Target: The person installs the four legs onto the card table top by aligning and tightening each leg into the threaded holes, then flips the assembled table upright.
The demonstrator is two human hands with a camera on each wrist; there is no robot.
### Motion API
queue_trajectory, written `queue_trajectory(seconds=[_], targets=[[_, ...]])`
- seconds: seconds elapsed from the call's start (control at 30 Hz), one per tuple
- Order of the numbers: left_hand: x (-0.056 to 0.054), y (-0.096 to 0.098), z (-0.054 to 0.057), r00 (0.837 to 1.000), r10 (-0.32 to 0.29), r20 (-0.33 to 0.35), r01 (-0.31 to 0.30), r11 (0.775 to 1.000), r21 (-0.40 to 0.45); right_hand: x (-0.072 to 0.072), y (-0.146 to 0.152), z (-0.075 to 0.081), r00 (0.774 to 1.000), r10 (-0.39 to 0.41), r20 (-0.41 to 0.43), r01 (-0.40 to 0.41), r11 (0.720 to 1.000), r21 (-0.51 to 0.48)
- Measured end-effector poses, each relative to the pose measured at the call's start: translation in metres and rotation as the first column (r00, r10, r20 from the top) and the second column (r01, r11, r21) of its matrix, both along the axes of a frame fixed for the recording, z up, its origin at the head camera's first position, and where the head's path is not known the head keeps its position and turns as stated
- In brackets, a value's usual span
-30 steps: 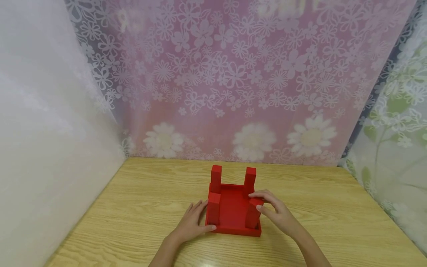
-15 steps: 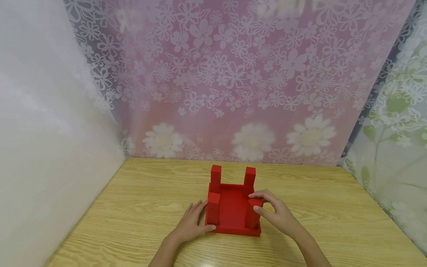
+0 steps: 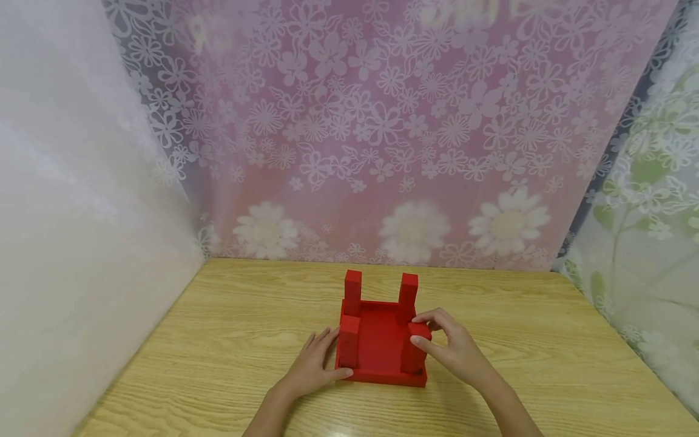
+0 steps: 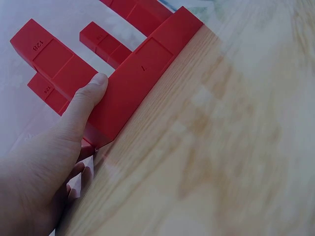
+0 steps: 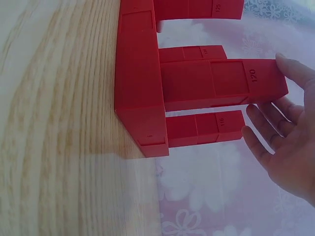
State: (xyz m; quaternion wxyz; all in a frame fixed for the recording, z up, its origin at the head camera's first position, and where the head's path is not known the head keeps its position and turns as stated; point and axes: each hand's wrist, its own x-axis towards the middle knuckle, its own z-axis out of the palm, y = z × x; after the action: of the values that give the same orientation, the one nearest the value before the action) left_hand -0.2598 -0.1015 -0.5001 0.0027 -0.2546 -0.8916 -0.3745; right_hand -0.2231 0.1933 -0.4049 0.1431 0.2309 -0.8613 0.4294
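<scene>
A red square base (image 3: 384,379) with a low rim lies on the wooden table, bearing a tall upright red post at each corner. Across its near left corner my left hand (image 3: 310,367) holds on, thumb over the front rim and fingers along the left side, beside the near left post (image 3: 348,349). My right hand (image 3: 459,353) pinches the top of the near right post (image 3: 413,355) between thumb and fingers. In the right wrist view that post (image 5: 229,81) carries the number 120. The left wrist view shows a post (image 4: 49,56) marked 128.
The far left post (image 3: 353,291) and far right post (image 3: 408,294) stand untouched. Around the base spreads the wood-grain table (image 3: 235,334). A pink flowered sheet (image 3: 349,152) hangs behind it, with a white sheet (image 3: 82,212) on the left and a flowered one (image 3: 650,243) on the right.
My right thumb has shifted slightly left across the top of the near right post, and its fingers have moved a little to the right. The left hand and base look nearly unmoved.
</scene>
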Motion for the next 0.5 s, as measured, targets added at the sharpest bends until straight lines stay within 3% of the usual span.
queue_trajectory(seconds=[0.5], targets=[[0.002, 0.0, 0.002, 1.0, -0.001, -0.002, 0.001, 1.0, -0.001, 0.003, -0.011, 0.003, 0.986, -0.166, 0.031, 0.165, 0.986, 0.032]])
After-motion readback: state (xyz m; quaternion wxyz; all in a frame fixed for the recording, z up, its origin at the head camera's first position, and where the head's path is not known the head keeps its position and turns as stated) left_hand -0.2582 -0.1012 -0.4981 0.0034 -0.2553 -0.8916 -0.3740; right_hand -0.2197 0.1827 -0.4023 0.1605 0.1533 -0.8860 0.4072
